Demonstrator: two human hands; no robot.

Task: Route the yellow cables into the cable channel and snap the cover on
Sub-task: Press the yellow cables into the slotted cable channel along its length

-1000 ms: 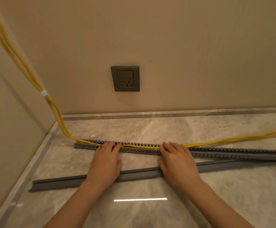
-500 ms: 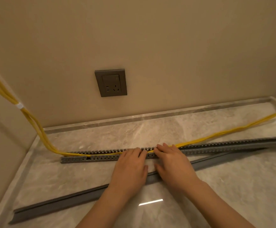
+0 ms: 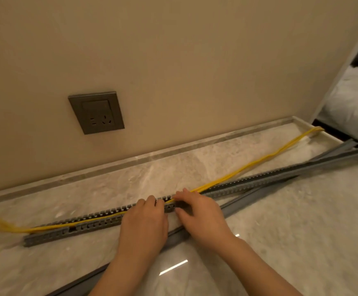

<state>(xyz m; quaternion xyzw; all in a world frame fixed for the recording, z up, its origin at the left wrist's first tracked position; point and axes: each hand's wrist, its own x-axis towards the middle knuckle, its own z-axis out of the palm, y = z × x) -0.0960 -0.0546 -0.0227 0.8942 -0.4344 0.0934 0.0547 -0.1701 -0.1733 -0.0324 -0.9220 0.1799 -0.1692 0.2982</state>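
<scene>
Sliding rightward along the cable channel [image 3: 88,223], both hands have closed up mid-length. Fingers of left hand [image 3: 144,223] bend onto the yellow cables [image 3: 248,165], grip can't tell. The right hand [image 3: 199,212] pinches the channel, thumb on near wall. Cables seated left of the hands, still out to the right. The cover [image 3: 235,207] lies loose, near side.

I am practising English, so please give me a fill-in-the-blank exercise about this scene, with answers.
1. The cables are ___ in colour.
2. The socket is ___ the channel.
3. The left hand and right hand touch the channel; the number of hands on it is ___.
Answers: yellow; above; two.
</scene>
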